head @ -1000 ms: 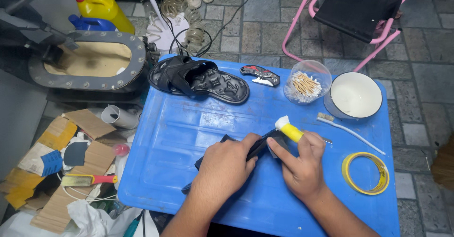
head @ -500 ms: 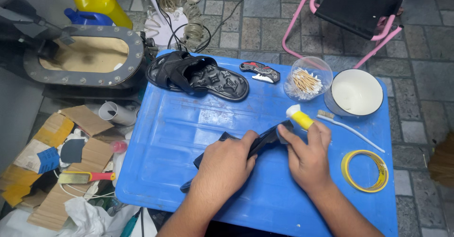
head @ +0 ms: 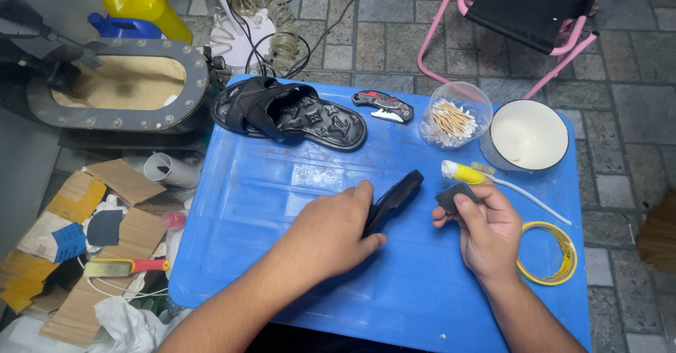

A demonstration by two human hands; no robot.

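My left hand (head: 331,233) grips a black sandal (head: 392,199) on its edge on the blue plastic table (head: 253,205); only the sandal's toe end shows past my fingers. My right hand (head: 486,230) is a little to the right, apart from the sandal. It holds a small dark grey pad (head: 451,198) in its fingertips and a yellow glue tube with a white cap (head: 461,172) against the palm. A second black sandal (head: 289,112) lies sole side down at the table's far left.
On the table's far side are a folding knife (head: 384,105), a clear cup of cotton swabs (head: 454,117) and a white bowl (head: 527,136). A white toothbrush (head: 524,191) and a yellow tape ring (head: 549,253) lie at the right. Cardboard scraps and a brush (head: 127,265) litter the floor on the left.
My hands have come apart: the right hand, with the tube and pad, has lifted off the sandal and drawn to the right. The left hand still holds the sandal, now turned on edge.
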